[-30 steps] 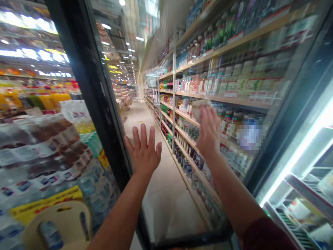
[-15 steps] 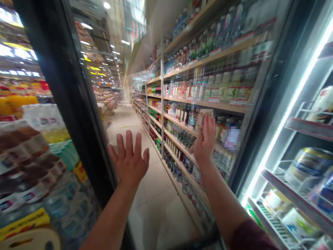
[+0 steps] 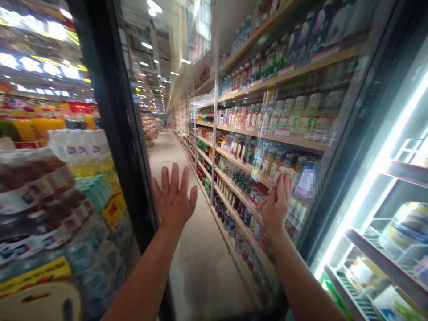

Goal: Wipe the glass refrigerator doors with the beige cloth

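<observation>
An open glass fridge door (image 3: 200, 267) with a dark frame (image 3: 110, 116) stands in front of me. My left hand (image 3: 174, 196) lies flat on the glass, fingers spread, holding nothing. Lower right of the pane, my right hand (image 3: 276, 203) presses against the glass with fingers together. A pale cloth (image 3: 283, 169) shows just past its fingertips, mostly hidden under the palm. Through the glass I see the shop aisle.
The lit fridge interior (image 3: 384, 249) with wire shelves and a tub (image 3: 406, 223) is at the right. Long shelves of bottles (image 3: 267, 133) run down the aisle behind the glass. Stacked packs of bottled drinks (image 3: 50, 191) stand at the left, with a beige chair back (image 3: 40, 303) below.
My right hand has slid down the glass from upper middle to lower right, the cloth under it. My left hand has stayed flat on the glass.
</observation>
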`<state>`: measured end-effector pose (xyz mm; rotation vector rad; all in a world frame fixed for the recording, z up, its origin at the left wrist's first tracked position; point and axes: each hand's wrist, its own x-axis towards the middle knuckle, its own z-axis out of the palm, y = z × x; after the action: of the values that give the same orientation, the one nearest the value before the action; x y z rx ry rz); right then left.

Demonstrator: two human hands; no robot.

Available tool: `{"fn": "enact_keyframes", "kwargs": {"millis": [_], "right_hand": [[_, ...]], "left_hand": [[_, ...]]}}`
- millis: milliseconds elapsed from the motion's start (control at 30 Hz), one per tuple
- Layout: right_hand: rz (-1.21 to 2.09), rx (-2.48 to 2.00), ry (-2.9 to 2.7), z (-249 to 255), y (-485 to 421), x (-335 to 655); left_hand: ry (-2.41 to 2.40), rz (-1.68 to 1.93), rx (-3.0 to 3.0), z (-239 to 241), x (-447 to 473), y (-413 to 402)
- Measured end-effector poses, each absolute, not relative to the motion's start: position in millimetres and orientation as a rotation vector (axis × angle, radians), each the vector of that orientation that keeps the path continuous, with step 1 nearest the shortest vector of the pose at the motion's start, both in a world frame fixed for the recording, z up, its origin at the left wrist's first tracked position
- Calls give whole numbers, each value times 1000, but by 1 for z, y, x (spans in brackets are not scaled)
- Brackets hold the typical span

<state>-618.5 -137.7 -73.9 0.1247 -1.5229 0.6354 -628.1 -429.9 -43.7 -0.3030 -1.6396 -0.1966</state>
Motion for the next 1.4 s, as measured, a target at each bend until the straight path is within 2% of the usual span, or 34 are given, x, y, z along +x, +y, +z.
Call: {"fn": "enact_keyframes", "kwargs": {"millis": [233,533,733,933,1167,1400], "right_hand": [[438,455,-1777,-114,-197,-612],[496,244,-1570,-82,-222,-631],[357,402,-1657,-74,-231,-634],[538,99,-1446,-34,-212,-643],[319,409,-1698,-51,-261,-636],[651,-100,-1387,-49,-195,-646]], "left_hand": [[-1610,-182,-330,-43,-645,-434],[-1578,-203,-385,-42,-653,-437],[-1592,-219,-383,-44,-657,-439],[-1617,-259,-427,-45,-660,-442],[-1619,-239,-470,-45,-663,-448],[-1625,-218,-446,-45,-659,-443]]}}
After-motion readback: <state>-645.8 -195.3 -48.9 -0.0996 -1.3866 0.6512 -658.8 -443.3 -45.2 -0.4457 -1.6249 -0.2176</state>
